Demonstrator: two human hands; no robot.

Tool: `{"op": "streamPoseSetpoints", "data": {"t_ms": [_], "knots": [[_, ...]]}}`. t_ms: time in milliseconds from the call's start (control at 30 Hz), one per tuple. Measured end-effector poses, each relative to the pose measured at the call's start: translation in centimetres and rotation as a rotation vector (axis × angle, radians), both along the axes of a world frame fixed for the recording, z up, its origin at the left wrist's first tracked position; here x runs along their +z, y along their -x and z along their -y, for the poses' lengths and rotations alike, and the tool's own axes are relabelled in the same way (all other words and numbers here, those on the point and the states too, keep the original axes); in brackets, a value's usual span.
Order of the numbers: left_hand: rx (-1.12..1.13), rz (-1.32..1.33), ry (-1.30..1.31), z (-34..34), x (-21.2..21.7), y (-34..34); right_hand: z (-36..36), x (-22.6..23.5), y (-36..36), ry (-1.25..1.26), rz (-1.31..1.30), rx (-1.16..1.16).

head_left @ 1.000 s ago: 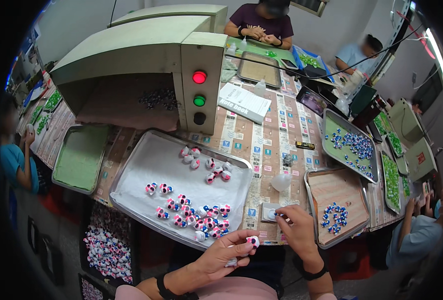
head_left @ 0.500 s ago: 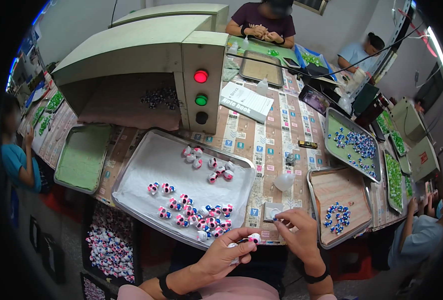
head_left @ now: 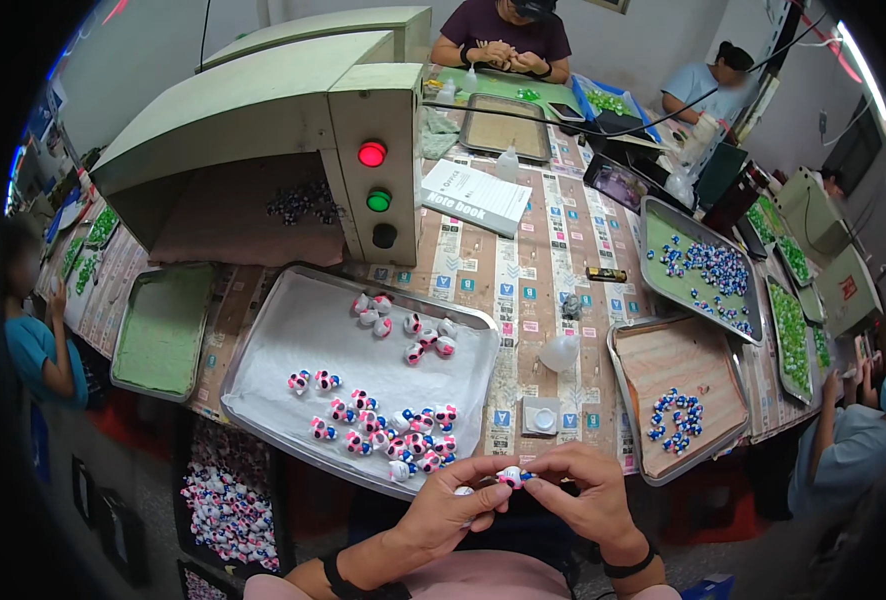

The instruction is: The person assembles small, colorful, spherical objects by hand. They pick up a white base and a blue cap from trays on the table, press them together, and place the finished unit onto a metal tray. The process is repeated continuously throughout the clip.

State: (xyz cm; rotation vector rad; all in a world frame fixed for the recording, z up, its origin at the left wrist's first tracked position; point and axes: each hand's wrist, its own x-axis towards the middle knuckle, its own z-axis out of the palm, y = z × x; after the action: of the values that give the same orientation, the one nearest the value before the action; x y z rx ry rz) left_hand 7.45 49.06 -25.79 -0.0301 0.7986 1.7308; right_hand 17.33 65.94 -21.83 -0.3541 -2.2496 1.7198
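In front of my body, my left hand (head_left: 443,512) pinches a small white-and-pink figurine head (head_left: 508,477) between thumb and fingertips. Another white piece (head_left: 464,491) sits in the curl of its fingers, mostly hidden. My right hand (head_left: 591,492) pinches a small blue piece (head_left: 527,477) against the right side of that head. Just beyond the hands, a small square block with a round white dish (head_left: 541,415) stands near the table edge. Left of it, a paper-lined tray (head_left: 263,375) holds white-and-pink heads (head_left: 373,312) and several with blue parts attached (head_left: 403,440).
On the right, a tray (head_left: 663,360) carries small blue-and-white pieces (head_left: 675,420); a green-lined tray (head_left: 653,265) lies beyond. A translucent squeeze bottle (head_left: 560,352), notebook (head_left: 478,197) and machine with lit buttons (head_left: 373,190) stand further back. Co-workers sit around.
My right hand has moved left and down from beside the square block, bringing the blue piece against the head in my left hand. The view has shifted slightly.
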Motion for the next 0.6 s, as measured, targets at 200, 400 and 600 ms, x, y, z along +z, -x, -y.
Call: {"op": "streamPoseSetpoints", "data": {"t_ms": [200, 400, 600], "knots": [[-0.017, -0.121, 0.057, 0.2, 0.4, 0.0, -0.5, -0.3, -0.1, -0.110, -0.043, 0.075], [-0.031, -0.302, 0.123, 1.0, 1.8, 0.5, -0.3, -0.1, 0.3, -0.010, -0.049, 0.120], [0.120, -0.721, 0.283, 3.6, 3.7, 5.1, 0.0, 1.2, 0.2, -0.168, -0.034, -0.004]]}}
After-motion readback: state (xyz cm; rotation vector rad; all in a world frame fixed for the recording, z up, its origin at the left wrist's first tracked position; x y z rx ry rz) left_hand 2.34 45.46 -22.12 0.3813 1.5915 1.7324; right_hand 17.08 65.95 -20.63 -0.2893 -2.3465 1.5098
